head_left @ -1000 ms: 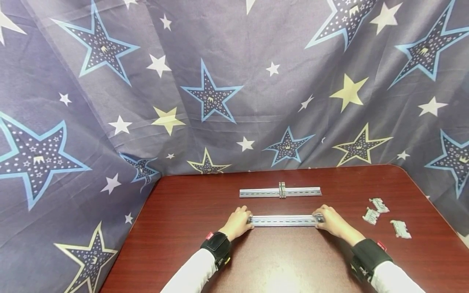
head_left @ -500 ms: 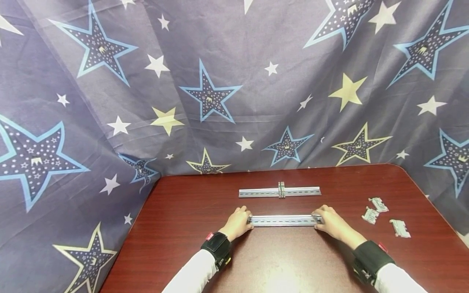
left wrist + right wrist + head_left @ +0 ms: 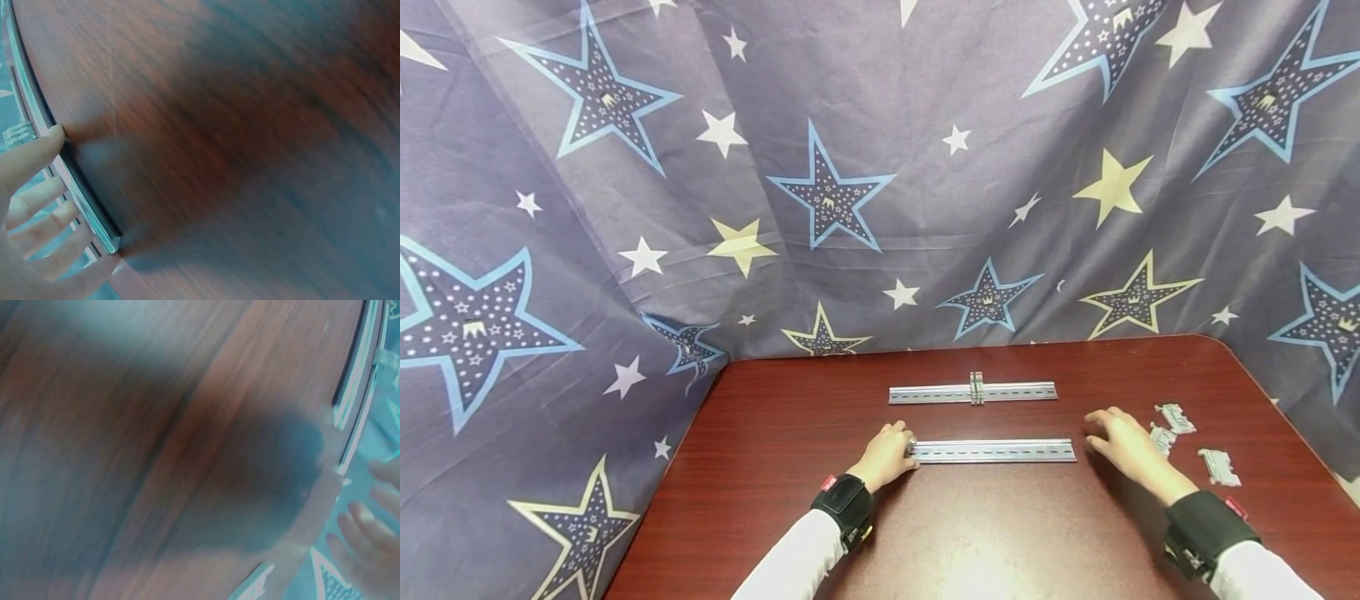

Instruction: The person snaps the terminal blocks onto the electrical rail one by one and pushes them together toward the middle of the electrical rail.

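A slotted metal DIN rail lies across the middle of the table. My left hand holds its left end; the left wrist view has the thumb on the near side of the rail and the fingers along the far side. To the right of the rail's free end, apart from it, my right hand hovers with loosely bent fingers and nothing in them. Beside that hand are several loose pale terminal blocks, one partly hidden behind it. In the right wrist view the right hand has its fingers spread.
A second DIN rail lies parallel farther back, with a few terminal blocks clipped near its middle. A star-patterned curtain hangs behind the reddish-brown table and down its left side.
My right hand has let go of the near rail's right end and moved right, toward the loose terminal blocks. My left hand and the rail have stayed in place.
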A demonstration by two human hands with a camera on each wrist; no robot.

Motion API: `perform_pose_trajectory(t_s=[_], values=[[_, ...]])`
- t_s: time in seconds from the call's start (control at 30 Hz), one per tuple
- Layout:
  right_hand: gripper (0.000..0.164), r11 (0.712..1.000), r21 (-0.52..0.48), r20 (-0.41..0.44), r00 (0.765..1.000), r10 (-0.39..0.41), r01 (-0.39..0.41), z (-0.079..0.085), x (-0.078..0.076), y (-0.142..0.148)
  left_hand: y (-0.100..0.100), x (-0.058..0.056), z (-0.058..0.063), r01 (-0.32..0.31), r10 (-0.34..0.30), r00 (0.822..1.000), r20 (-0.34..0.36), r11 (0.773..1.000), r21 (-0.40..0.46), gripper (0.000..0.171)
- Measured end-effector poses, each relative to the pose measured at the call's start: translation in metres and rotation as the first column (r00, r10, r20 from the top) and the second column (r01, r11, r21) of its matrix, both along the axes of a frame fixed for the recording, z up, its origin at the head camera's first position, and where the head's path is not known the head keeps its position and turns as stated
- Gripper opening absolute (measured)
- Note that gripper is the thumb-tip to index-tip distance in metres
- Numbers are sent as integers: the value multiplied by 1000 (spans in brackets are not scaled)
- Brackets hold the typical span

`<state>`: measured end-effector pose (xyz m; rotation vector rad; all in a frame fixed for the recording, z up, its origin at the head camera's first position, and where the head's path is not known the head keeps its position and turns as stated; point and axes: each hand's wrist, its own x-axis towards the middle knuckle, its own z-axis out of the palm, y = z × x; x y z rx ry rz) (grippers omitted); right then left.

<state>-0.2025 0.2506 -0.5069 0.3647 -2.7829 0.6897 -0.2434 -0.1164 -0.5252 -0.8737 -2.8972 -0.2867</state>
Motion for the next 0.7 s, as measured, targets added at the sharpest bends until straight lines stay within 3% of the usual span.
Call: perform_pose_trajectory(t_s=[0.2, 0.47, 0.7], values=[[30, 981, 29, 31, 981, -193, 192, 2, 4, 23, -1, 1, 1, 8, -8, 1000, -8, 1000, 11, 29], [31, 960, 5, -23, 960, -281, 281, -4, 7, 41, -2, 0, -1, 12, -12, 1000, -14, 1000, 10, 28], [31, 931, -8, -14, 931, -364, 364, -4, 11, 47, -1, 1, -1, 10, -10, 1000, -12, 1000, 4, 29]])
